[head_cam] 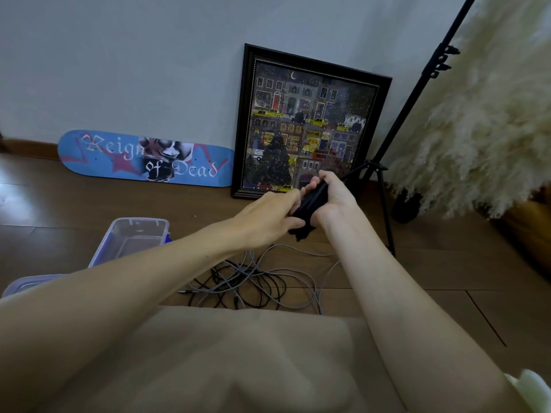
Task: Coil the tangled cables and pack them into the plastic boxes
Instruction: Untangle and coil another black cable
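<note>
Black cable bundle sits between both hands, right hand wrapped round it, left hand pinching it.

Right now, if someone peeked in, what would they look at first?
Probably the two hands in the middle: the left hand and right hand both grip a black cable bundle above a tangle of cables on the floor. Behind them, a colourful framed picture leans against the wall, with a blue skateboard deck to its left.
</note>
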Action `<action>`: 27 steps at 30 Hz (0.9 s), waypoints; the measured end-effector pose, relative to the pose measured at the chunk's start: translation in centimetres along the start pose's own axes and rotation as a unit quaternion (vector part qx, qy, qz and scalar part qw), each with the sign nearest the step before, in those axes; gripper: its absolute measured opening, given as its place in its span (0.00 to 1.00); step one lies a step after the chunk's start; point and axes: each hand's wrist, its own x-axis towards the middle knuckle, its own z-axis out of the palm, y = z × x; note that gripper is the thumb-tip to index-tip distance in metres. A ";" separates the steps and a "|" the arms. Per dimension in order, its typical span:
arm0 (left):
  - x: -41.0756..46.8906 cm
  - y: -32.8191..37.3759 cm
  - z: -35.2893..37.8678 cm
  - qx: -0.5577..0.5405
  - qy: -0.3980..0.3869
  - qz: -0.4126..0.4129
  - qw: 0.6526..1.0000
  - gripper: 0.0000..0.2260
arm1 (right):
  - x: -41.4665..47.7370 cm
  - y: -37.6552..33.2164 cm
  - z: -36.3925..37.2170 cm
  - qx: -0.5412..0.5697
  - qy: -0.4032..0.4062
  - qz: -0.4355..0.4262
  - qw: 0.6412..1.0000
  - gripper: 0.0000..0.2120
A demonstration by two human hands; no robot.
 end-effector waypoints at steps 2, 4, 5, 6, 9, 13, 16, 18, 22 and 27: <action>0.1 0.1 0.1 -0.032 -0.012 0.007 0.999 0.09 | 0.0 -0.3 -0.5 0.020 0.035 0.021 0.999 0.15; 0.3 0.0 0.1 -0.080 -0.032 -0.002 0.996 0.09 | -0.2 -0.7 -0.8 0.031 0.063 0.046 0.996 0.15; 0.4 -0.1 0.1 -0.111 -0.044 -0.014 0.993 0.10 | -0.3 -0.8 -0.9 0.024 0.069 0.053 0.996 0.15; 0.5 -0.1 0.0 -0.143 -0.055 -0.025 0.988 0.10 | -0.3 -0.9 -0.9 0.017 0.069 0.056 0.996 0.15; 0.5 0.1 0.1 -0.172 -0.055 -0.040 0.983 0.09 | -0.4 -1.0 -0.7 0.007 0.032 0.052 0.998 0.15; 0.1 0.8 0.0 -0.090 -0.004 -0.034 0.995 0.09 | -0.4 -1.2 -0.2 -0.001 -0.023 0.026 0.999 0.15; 0.0 1.2 0.1 -0.048 0.029 -0.022 0.998 0.10 | -0.3 -1.4 0.0 0.011 -0.032 0.011 0.999 0.14; 0.1 1.4 0.0 -0.031 0.036 -0.023 0.999 0.10 | -0.3 -1.4 0.0 0.024 -0.030 0.007 0.999 0.13; 0.6 1.6 -0.4 0.058 0.029 -0.006 0.998 0.10 | 0.3 -1.6 -0.1 0.072 -0.013 0.027 0.997 0.14; 1.3 1.3 -0.6 0.167 0.006 0.020 0.986 0.11 | 1.5 -1.4 0.0 0.058 0.017 0.056 0.997 0.15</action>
